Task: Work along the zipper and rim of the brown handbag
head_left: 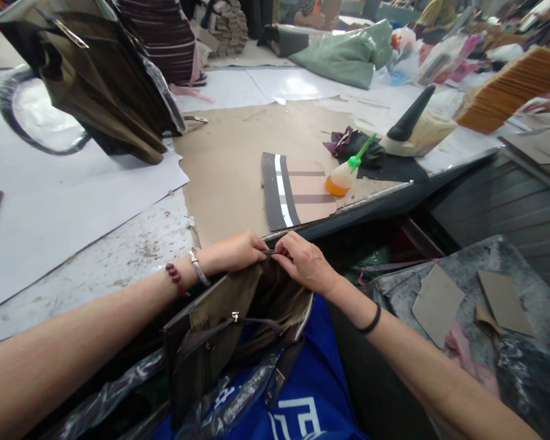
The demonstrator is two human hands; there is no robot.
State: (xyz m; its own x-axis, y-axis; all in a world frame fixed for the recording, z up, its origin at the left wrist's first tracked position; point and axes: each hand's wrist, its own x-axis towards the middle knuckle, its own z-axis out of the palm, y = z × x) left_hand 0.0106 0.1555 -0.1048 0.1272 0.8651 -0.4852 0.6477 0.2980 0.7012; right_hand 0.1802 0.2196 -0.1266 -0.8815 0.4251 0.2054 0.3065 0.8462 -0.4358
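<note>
Both hands meet at the near edge of the table point(132, 244). The left hand point(238, 250) and right hand point(302, 263) each pinch the top rim of an olive-brown bag point(224, 318) with fingertips pressed together, almost touching each other. The bag hangs below the table edge over the lap, upright and partly wrapped in clear plastic, resting against blue cloth point(316, 379).

Just beyond the hands lies a striped leather piece point(296, 192) on a brown sheet point(229, 165). A glue bottle point(343, 177) with a green nozzle lies tilted just beside it. Nothing lies between the hands and the bag's rim. Farther back are a black cone point(410, 116), a stack of tan cut pieces point(508, 88) and a green bundle point(348, 55). A second bag point(101, 85) in plastic stands at the far left on white paper point(73, 195).

The table top is scuffed and paint-marked. To the right, a lower dark surface point(522, 354) carries cardboard scraps point(437, 302). The room behind is crowded with materials.

White print shows on the blue cloth, but it is cut off and cannot be read.
</note>
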